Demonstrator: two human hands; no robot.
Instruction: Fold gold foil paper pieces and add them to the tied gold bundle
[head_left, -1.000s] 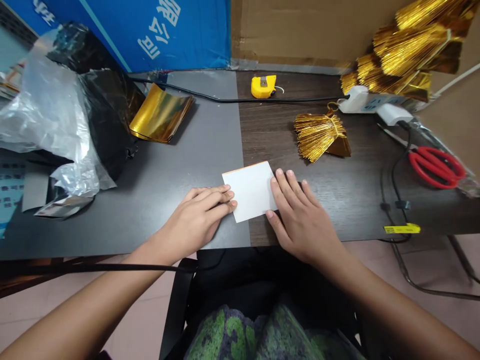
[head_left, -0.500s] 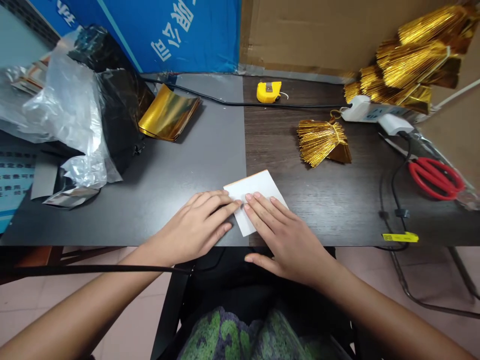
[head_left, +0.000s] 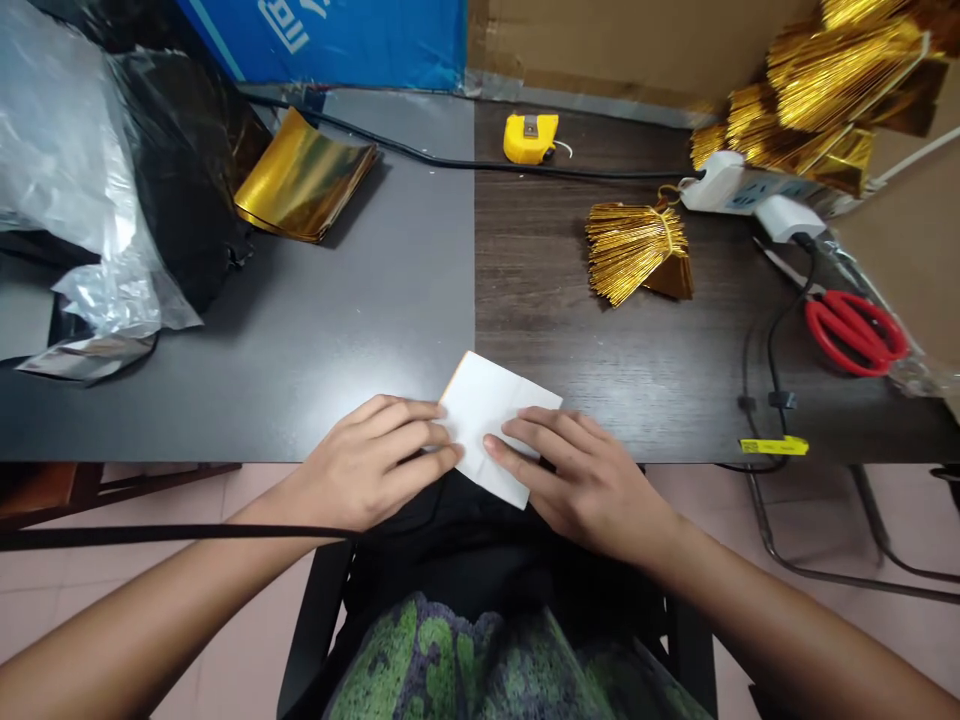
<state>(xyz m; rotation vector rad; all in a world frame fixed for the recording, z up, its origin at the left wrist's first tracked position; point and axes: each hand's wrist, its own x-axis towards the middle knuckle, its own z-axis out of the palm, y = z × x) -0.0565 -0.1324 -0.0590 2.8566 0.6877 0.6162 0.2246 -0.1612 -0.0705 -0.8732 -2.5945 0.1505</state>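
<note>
The folded white sheet (head_left: 491,425) now lies at the near edge of the worktop (head_left: 337,330), its nearest corner hanging just past that edge; half a second ago it sat wholly on the surface, a little farther in, so it has slid toward the person and turned slightly. A thin orange-gold rim shows along its far-left side, which suggests a gold face folded inside.

The left hand (head_left: 367,465) lies flat with fingers together and extended, their tips pressing the sheet's left edge. The right hand (head_left: 581,480) has come across from the sheet's right side and now rests on its near right part, fingers spread and laid flat, pinning rather than gripping. Neither hand is closed around anything. To judge from this, the hands are flattening or creasing the fold at the worktop's edge.

Beyond the sheet, toward the back wall, a bound bundle of gold foil strips (head_left: 634,250) lies on the dark wood half. Left of that, on the grey half, is a stack of gold foil sheets (head_left: 300,180), with crumpled plastic bags (head_left: 90,200) farther left. A yellow tape measure (head_left: 529,137) sits behind the sheet by a black cable. Red scissors (head_left: 855,330) and a white power strip (head_left: 742,190) lie well to the sheet's right.
</note>
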